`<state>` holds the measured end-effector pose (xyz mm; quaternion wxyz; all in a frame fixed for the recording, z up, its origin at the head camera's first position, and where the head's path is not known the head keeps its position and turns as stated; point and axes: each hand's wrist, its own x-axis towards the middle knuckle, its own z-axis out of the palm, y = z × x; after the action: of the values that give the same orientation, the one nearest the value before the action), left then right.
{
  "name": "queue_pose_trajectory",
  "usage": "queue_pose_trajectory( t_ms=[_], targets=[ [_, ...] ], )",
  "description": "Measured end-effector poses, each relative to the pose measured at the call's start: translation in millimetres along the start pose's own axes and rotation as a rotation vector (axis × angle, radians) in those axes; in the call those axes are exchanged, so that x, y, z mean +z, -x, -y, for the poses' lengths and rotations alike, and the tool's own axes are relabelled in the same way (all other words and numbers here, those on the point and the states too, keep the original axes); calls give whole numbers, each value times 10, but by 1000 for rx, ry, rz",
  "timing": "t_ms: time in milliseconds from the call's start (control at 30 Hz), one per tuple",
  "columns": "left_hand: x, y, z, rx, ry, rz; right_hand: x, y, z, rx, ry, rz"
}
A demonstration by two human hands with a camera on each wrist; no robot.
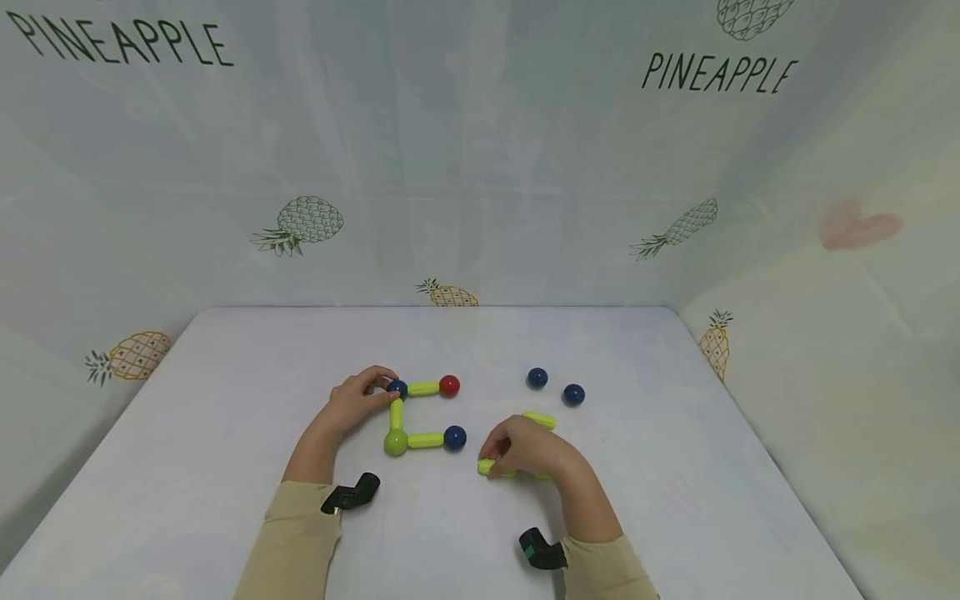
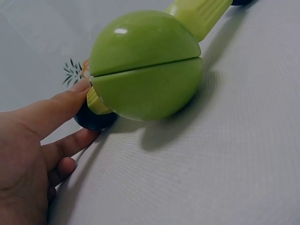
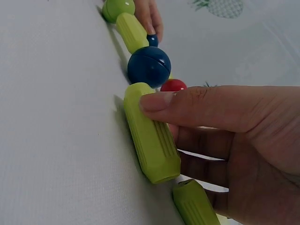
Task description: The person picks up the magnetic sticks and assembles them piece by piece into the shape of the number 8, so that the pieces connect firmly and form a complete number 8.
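Well inside the left edge of the table [image 1: 217, 433], the left hand [image 1: 354, 402] gripped the far-left blue ball [image 1: 399, 387] of the joined piece [image 1: 425, 440]. Across a gap, the right hand [image 1: 534, 447] pinched a yellow-green rod [image 3: 149, 136]. Loose blue balls [image 1: 537, 378] lay farther right, short of the right edge. Only the right wrist view showed that rod's grooves [image 3: 165, 140].

A lane is left between the glossy red ball [image 1: 449, 386] and the farthest glossy dark-blue ball [image 1: 537, 378]; nearer, it is narrowed by the right hand [image 1: 529, 446].
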<state>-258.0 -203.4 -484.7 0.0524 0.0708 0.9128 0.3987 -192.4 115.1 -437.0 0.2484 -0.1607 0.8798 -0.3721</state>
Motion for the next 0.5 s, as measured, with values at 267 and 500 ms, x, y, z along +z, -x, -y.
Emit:
queue_pose_trajectory(
  t_ms=[267, 500],
  targets=[
    [-13, 22, -21, 7, 8, -2, -46, -59, 66, -43, 35, 8],
    [-20, 20, -41, 6, 16, -4, -119, -139, 161, -72, 48, -1]
  ],
)
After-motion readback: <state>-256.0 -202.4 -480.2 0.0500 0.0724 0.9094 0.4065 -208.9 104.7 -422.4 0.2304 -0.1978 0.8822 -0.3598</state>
